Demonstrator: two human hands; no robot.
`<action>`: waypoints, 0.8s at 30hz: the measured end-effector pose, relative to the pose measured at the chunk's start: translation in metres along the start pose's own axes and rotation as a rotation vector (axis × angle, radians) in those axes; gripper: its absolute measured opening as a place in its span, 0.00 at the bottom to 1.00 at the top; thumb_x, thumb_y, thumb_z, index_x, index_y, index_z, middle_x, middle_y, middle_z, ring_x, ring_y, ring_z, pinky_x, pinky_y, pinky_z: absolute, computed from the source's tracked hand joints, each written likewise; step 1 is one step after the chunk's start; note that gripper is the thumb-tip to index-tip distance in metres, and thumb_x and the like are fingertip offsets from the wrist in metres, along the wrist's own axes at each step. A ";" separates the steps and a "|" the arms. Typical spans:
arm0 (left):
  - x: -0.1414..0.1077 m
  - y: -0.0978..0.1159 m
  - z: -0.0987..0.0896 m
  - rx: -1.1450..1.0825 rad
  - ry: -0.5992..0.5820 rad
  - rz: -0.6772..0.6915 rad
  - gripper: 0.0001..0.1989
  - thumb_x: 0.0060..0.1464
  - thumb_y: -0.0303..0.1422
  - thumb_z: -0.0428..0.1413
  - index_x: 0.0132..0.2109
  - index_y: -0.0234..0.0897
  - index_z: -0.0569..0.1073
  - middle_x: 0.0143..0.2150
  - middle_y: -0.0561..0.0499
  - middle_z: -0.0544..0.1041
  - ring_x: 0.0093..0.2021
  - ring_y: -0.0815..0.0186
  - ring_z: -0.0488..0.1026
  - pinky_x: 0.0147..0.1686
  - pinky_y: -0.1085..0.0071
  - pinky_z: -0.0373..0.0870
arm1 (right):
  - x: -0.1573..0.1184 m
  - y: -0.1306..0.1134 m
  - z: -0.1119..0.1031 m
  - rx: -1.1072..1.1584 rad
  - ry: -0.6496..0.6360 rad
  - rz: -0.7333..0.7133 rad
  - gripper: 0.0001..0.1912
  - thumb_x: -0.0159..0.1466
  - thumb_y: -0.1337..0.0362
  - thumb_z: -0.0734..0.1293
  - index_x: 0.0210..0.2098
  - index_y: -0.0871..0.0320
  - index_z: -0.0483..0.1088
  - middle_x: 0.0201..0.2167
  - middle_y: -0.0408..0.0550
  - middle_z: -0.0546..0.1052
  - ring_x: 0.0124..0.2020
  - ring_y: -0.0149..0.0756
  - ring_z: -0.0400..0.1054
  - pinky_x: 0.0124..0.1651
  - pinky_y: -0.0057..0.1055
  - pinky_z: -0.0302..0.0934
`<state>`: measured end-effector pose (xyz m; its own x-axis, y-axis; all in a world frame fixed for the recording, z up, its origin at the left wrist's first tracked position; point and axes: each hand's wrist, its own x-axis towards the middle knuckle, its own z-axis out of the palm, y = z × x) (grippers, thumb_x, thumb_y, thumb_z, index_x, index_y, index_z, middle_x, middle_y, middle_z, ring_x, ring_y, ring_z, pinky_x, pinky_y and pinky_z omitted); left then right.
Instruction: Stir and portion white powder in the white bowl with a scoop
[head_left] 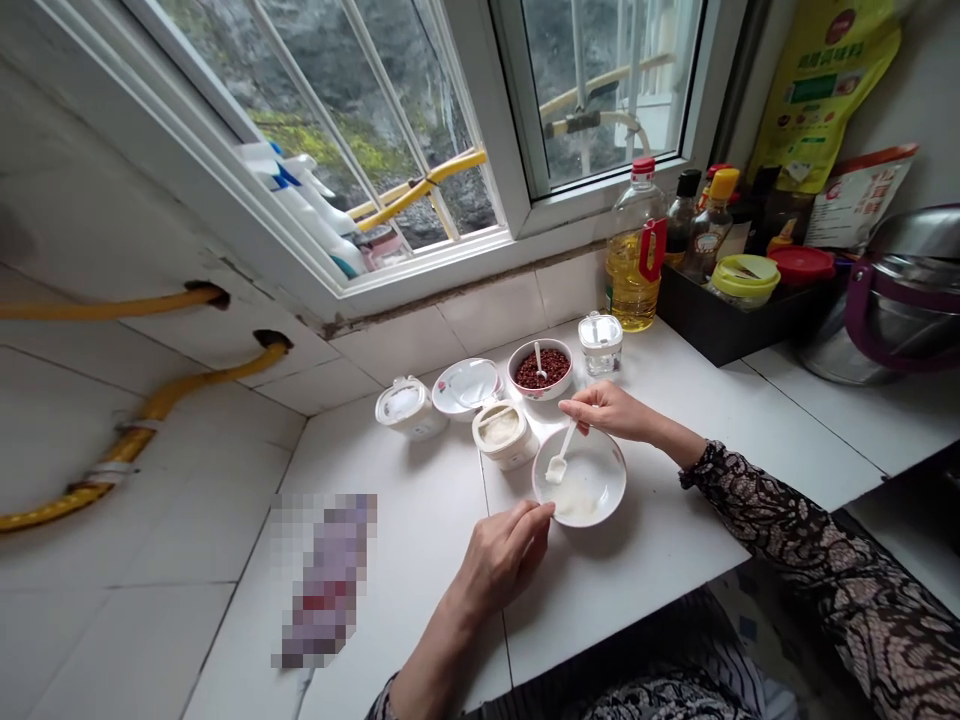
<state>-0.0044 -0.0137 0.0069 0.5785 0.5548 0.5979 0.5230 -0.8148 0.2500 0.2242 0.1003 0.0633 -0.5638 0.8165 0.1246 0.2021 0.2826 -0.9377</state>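
A white bowl (pixel 600 480) with some white powder in its bottom stands on the tiled counter. My left hand (pixel 510 550) pinches the bowl's near left rim. My right hand (pixel 606 410) is closed on the handle of a small white spoon (pixel 556 468), whose scoop is over the bowl and holds a little white matter. Just left of the bowl is an open white container (pixel 504 440) of white powder. Behind them sits a bowl of dark red beans (pixel 553 365) with another white spoon in it.
A floral plate (pixel 466 385), a lidded white jar (pixel 409 405) and a clear-sided jar (pixel 601 340) stand at the back. An oil bottle (pixel 636 260), a black condiment tray (pixel 720 318) and a metal pot (pixel 900 300) are at right. A pixelated patch (pixel 330 580) lies at left.
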 end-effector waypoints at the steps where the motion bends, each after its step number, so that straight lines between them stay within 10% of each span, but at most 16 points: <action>1: 0.000 0.000 0.000 0.001 0.007 0.001 0.10 0.64 0.23 0.48 0.51 0.34 0.67 0.34 0.46 0.77 0.26 0.70 0.72 0.24 0.77 0.68 | 0.001 0.001 -0.003 0.021 -0.020 0.014 0.27 0.64 0.45 0.62 0.17 0.59 0.67 0.16 0.40 0.68 0.19 0.24 0.56 0.27 0.27 0.53; 17: 0.000 0.000 0.003 0.010 0.015 0.007 0.10 0.64 0.22 0.47 0.50 0.34 0.66 0.33 0.48 0.76 0.25 0.70 0.71 0.24 0.77 0.67 | 0.016 0.008 0.000 0.146 0.160 0.071 0.31 0.60 0.37 0.63 0.18 0.58 0.68 0.19 0.45 0.73 0.25 0.31 0.68 0.37 0.31 0.62; 24: 0.000 0.000 0.004 0.025 0.018 0.012 0.09 0.64 0.23 0.47 0.50 0.34 0.66 0.34 0.47 0.76 0.25 0.69 0.73 0.24 0.76 0.68 | 0.019 0.001 0.034 -0.535 0.459 -0.341 0.29 0.72 0.47 0.51 0.26 0.58 0.68 0.25 0.48 0.74 0.30 0.36 0.66 0.47 0.39 0.61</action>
<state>-0.0020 -0.0124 0.0042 0.5735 0.5419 0.6144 0.5320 -0.8167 0.2237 0.1868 0.0992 0.0537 -0.2999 0.7347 0.6085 0.5018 0.6640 -0.5544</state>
